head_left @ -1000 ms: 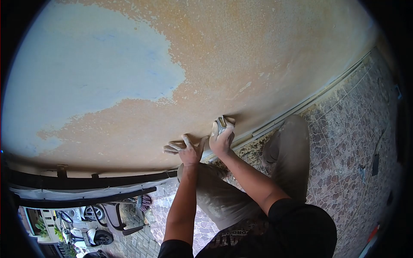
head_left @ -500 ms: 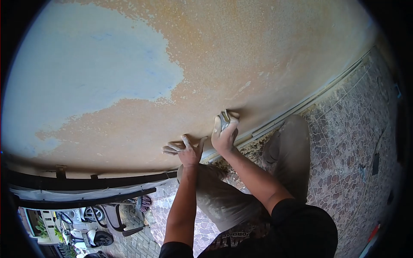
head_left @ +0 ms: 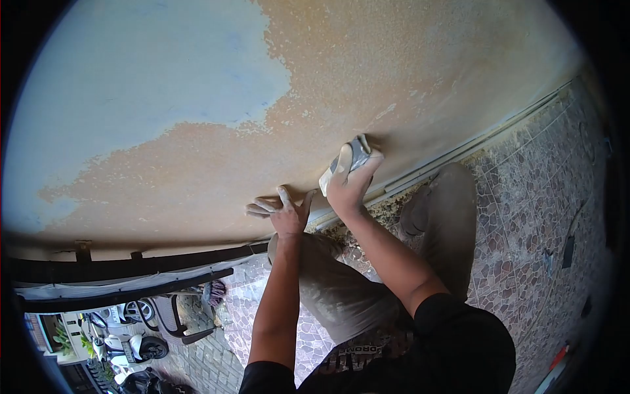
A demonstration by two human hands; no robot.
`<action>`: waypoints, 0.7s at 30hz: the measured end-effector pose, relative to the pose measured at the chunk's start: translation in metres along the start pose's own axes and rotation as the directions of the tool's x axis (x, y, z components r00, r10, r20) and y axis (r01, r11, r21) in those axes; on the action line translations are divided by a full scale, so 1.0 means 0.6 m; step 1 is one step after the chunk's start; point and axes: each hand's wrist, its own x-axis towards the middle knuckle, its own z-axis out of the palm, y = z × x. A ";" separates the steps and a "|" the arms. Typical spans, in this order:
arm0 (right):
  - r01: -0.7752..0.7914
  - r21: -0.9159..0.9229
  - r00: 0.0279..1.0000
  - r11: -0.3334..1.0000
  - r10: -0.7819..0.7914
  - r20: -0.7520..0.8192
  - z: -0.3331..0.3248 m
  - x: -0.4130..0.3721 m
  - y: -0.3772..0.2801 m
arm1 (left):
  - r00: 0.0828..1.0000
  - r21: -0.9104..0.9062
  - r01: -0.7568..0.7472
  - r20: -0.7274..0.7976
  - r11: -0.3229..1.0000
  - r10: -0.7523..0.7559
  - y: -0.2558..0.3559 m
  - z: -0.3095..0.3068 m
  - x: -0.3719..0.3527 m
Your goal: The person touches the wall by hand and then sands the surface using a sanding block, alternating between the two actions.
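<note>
My right hand (head_left: 346, 190) is closed around a grey folded piece of sandpaper (head_left: 359, 151), pressed against the wall low down near its base. Pale dust coats the fingers. To its left, my left hand (head_left: 287, 218) rests on the wall with fingers spread, holding nothing. The wall (head_left: 197, 171) is worn orange-beige with flaked specks, and a large smooth whitish patch (head_left: 164, 79) covers its upper left part. What the sandpaper is wrapped around, if anything, is hidden by my fingers.
My bent legs (head_left: 348, 295) are close to the wall, above a dusty stone-patterned floor (head_left: 518, 243). A pipe or ledge (head_left: 459, 157) runs along the wall's foot. At lower left are a dark beam (head_left: 131, 299), a chair (head_left: 172, 318) and a white motorbike (head_left: 125, 348).
My right hand has slid up and slightly right along the wall with the sandpaper, more of which now shows. My left hand keeps its spread pose on the wall. The view has shifted slightly.
</note>
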 end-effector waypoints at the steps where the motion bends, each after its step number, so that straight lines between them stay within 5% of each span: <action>1: -0.072 0.061 0.993 0.996 0.077 -0.086 0.005 0.048 -0.035 | 1.000 0.004 0.012 0.011 1.000 -0.012 0.003 -0.003 0.004; 3: -0.007 0.029 0.995 1.000 0.010 -0.099 0.001 0.100 -0.057 | 0.977 0.000 -0.118 -0.179 0.993 0.116 0.008 -0.020 0.019; 5: 0.085 0.004 0.987 0.996 -0.084 -0.135 0.007 0.103 -0.053 | 0.980 -0.015 -0.101 -0.174 0.995 0.097 0.009 -0.020 0.024; 7: 0.117 -0.005 0.992 0.993 -0.117 -0.045 0.008 0.024 0.001 | 0.947 0.005 -0.192 -0.262 0.981 0.187 0.008 -0.018 0.025; 9: 0.324 -0.090 0.938 0.942 -0.308 0.156 -0.005 -0.050 0.082 | 0.982 0.019 -0.114 -0.151 0.993 0.116 0.011 -0.020 0.016; 12: 0.121 -0.035 0.975 0.992 -0.112 0.190 -0.011 -0.055 0.051 | 0.991 -0.013 -0.089 -0.102 0.996 0.087 0.003 -0.019 0.018; 14: 0.067 -0.065 0.998 0.996 -0.065 0.027 -0.003 0.007 0.001 | 0.981 0.048 -0.139 -0.131 0.989 0.144 0.005 -0.017 0.017; 18: 0.205 -0.040 0.969 0.978 -0.209 -0.132 0.008 0.090 -0.032 | 0.970 0.084 -0.154 -0.177 0.984 0.167 0.007 -0.016 0.026; 21: 0.265 -0.082 0.964 0.961 -0.264 0.025 0.002 -0.015 0.045 | 0.982 0.009 -0.106 -0.155 0.994 0.106 0.007 -0.010 0.012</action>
